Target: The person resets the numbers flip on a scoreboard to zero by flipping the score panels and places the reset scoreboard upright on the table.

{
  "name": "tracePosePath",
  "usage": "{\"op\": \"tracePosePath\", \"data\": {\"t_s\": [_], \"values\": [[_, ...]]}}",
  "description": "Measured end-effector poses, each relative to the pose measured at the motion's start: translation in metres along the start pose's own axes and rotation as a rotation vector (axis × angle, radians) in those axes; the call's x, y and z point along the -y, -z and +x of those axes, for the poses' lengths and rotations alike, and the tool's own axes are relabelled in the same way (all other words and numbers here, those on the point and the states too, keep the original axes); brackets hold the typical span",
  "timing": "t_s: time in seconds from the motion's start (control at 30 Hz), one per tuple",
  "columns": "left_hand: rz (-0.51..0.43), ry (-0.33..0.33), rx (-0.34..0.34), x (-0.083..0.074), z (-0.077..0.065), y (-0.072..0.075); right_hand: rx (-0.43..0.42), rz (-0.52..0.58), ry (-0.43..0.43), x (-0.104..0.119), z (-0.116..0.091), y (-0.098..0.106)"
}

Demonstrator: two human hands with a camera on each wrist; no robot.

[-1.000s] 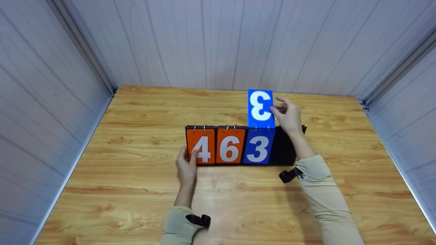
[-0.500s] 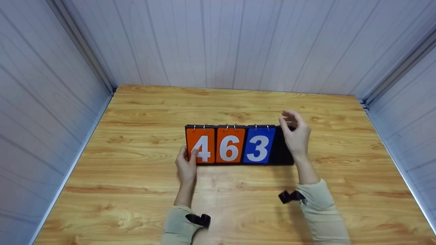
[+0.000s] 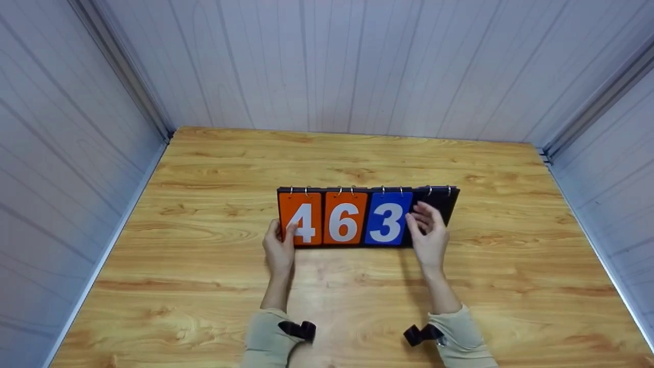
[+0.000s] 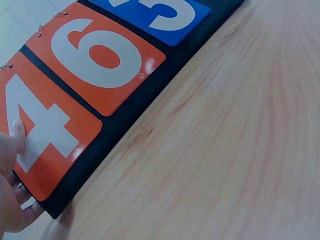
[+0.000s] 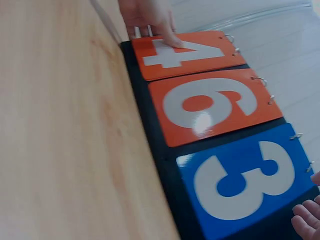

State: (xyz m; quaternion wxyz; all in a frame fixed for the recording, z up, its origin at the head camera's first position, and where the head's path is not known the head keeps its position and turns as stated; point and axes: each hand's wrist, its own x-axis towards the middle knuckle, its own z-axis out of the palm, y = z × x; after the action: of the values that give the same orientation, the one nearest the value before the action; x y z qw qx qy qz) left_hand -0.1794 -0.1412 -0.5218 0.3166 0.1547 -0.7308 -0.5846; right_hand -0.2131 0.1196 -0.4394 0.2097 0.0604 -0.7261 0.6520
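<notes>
A black flip scoreboard (image 3: 434, 197) stands on the table with orange cards 4 (image 3: 302, 204) and 6 (image 3: 343, 223) and a blue card 3 (image 3: 387, 223) hung on metal rings. My left hand (image 3: 279, 250) grips the scoreboard's left end; its thumb lies on the orange 4 and its fingers go behind. Close to the right edge of the blue 3 is my right hand (image 3: 430, 240), in front of the bare black panel, fingers loosely bent and apart. In the right wrist view only its fingertips (image 5: 306, 220) show, and nothing is between them.
The scoreboard stands on a wood-grain table (image 3: 204, 204). Pale panelled walls (image 3: 327, 66) rise behind the table and on both sides. A black camera mount (image 3: 299, 330) sits at each cuff.
The flipped-up blue card above the board is gone from view after the first frame. My right hand has let go and come down in front of the board; my left hand stays put.
</notes>
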Motion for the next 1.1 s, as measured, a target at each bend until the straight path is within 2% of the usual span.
{"op": "tracePosePath", "data": {"t_s": [0.1,0.27,0.5,0.87,1.1], "values": [[-0.007,-0.006,0.000,-0.001,0.000,0.000,0.007,0.004,-0.011,-0.013,-0.005,-0.002],[0.000,0.007,0.008,-0.002,0.001,0.000,-0.001,-0.054,-0.044,-0.039,-0.007,-0.004],[-0.002,0.028,0.021,-0.002,0.001,0.000,-0.031,-0.143,-0.057,-0.057,-0.010,-0.007],[-0.001,0.041,0.014,-0.002,0.001,-0.001,-0.019,-0.165,-0.098,-0.049,-0.010,0.002],[0.007,0.030,0.011,-0.001,0.000,0.000,0.023,-0.249,0.026,-0.041,-0.014,0.014]]}}
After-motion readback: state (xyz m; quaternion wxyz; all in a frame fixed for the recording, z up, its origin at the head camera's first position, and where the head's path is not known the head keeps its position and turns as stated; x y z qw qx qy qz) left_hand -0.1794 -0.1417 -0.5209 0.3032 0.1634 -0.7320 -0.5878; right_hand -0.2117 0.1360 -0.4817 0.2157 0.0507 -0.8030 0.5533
